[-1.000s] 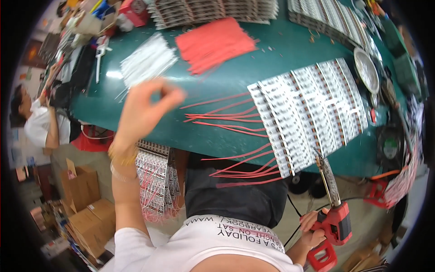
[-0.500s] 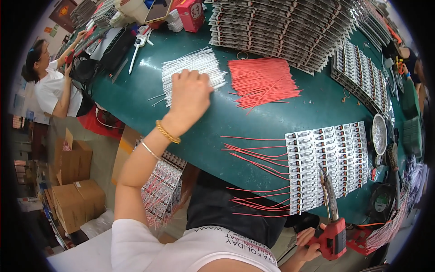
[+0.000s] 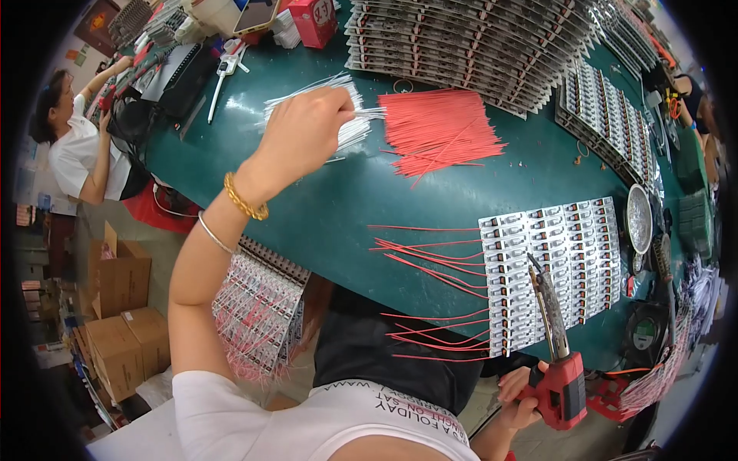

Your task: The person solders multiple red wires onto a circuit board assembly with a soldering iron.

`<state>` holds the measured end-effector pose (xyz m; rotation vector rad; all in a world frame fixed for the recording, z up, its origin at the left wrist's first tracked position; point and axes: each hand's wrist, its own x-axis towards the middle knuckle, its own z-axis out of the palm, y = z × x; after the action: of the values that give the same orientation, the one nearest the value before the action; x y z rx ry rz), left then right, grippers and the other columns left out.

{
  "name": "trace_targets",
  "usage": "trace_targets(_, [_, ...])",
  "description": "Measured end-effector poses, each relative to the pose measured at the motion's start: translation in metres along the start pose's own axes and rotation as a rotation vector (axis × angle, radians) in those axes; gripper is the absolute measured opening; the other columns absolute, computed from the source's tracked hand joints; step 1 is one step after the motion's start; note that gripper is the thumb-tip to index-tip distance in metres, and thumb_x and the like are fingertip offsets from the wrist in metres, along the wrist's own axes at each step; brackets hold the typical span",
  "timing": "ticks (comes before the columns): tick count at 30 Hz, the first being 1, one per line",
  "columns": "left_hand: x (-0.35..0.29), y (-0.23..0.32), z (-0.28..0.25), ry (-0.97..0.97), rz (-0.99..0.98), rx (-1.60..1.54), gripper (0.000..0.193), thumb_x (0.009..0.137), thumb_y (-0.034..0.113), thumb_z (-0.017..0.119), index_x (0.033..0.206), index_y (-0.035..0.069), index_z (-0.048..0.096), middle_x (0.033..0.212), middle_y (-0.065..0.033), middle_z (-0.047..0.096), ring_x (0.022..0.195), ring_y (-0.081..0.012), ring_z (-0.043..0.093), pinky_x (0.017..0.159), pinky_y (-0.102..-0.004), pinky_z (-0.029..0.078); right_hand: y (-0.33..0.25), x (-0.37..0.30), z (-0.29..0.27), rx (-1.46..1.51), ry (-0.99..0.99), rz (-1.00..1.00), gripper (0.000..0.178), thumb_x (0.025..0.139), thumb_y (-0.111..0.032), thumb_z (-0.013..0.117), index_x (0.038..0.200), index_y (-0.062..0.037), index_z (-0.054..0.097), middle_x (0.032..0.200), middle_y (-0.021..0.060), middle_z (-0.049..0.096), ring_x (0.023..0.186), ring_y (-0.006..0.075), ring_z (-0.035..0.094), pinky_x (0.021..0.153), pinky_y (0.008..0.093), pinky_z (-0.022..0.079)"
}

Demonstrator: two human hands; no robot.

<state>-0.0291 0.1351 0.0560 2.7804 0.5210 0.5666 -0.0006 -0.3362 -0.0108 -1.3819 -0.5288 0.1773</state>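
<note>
My left hand [image 3: 301, 132] is over the pile of white wires [image 3: 352, 138] on the green table, its fingers pinched on a few white wires whose ends stick out toward the red pile. Right beside them lies a flat pile of red wires [image 3: 442, 131]. At the lower right my right hand [image 3: 519, 396] grips a red soldering gun [image 3: 563, 392] by its handle. The gun's long tip points up over a panel of small circuit boards [image 3: 550, 269]. Several red wires [image 3: 430, 261] run out from the panel's left edge.
Tall stacked board panels [image 3: 469, 46] stand at the back, with another panel stack [image 3: 607, 115] to their right. A metal dish [image 3: 638, 219] sits right of the working panel. Wired panels [image 3: 261, 307] hang below the table's near edge. Another person [image 3: 88, 146] works at far left.
My left hand has shifted slightly left and up, and white wires now show pinched at its fingertips. The soldering gun has moved a little up and left over the panel.
</note>
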Motion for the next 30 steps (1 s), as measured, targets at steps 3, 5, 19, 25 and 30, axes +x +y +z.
trace_targets(3, [0.017,0.007,-0.013,-0.120,0.170,0.181,0.008,0.084,0.009,0.063,0.084,0.001,0.064,0.077,-0.0165,0.065,0.075,-0.0372,0.063,0.063,-0.0440,0.049,-0.011,0.009,0.018,-0.021,-0.002,-0.006,0.072,0.093,-0.051,0.060,0.132,0.0069,0.041,0.053,0.0010,0.046,0.042,0.0128,0.045,0.046,0.0274,0.040])
trace_targets(5, [0.024,0.020,-0.023,-0.210,0.252,0.299,0.007,0.081,0.007,0.064,0.082,0.000,0.064,0.076,-0.0171,0.065,0.074,-0.0376,0.064,0.062,-0.0437,0.049,-0.011,0.010,0.021,-0.016,-0.009,-0.018,0.072,0.093,-0.050,0.059,0.132,0.0068,0.040,0.053,0.0012,0.046,0.042,0.0129,0.045,0.046,0.0275,0.040])
trace_targets(19, [0.022,0.039,-0.003,-0.494,0.279,0.417,0.011,0.077,0.013,0.071,0.079,0.002,0.068,0.074,-0.0134,0.068,0.073,-0.0327,0.068,0.063,-0.0403,0.052,0.010,-0.020,-0.018,0.008,0.064,0.119,0.076,0.090,-0.055,0.061,0.131,0.0056,0.041,0.052,-0.0002,0.047,0.042,0.0130,0.046,0.047,0.0276,0.041])
trace_targets(25, [-0.013,0.068,0.031,-0.488,-0.134,-0.578,0.009,0.083,0.009,0.071,0.087,0.002,0.068,0.070,-0.0047,0.066,0.058,-0.0128,0.059,0.053,-0.0300,0.043,-0.029,0.035,0.048,-0.116,0.009,0.222,0.088,0.087,-0.060,0.061,0.137,0.0087,0.038,0.052,-0.0013,0.045,0.045,0.0128,0.048,0.049,0.0267,0.041])
trace_targets(30, [-0.019,0.091,0.063,-0.452,-0.002,-0.707,0.011,0.084,0.007,0.072,0.084,-0.001,0.066,0.071,-0.0032,0.060,0.056,-0.0087,0.045,0.051,-0.0247,0.036,-0.047,0.054,0.058,-0.270,0.033,0.513,0.062,0.075,-0.066,0.072,0.070,-0.0054,0.061,0.061,0.0005,0.057,0.057,0.0136,0.055,0.055,0.0285,0.042])
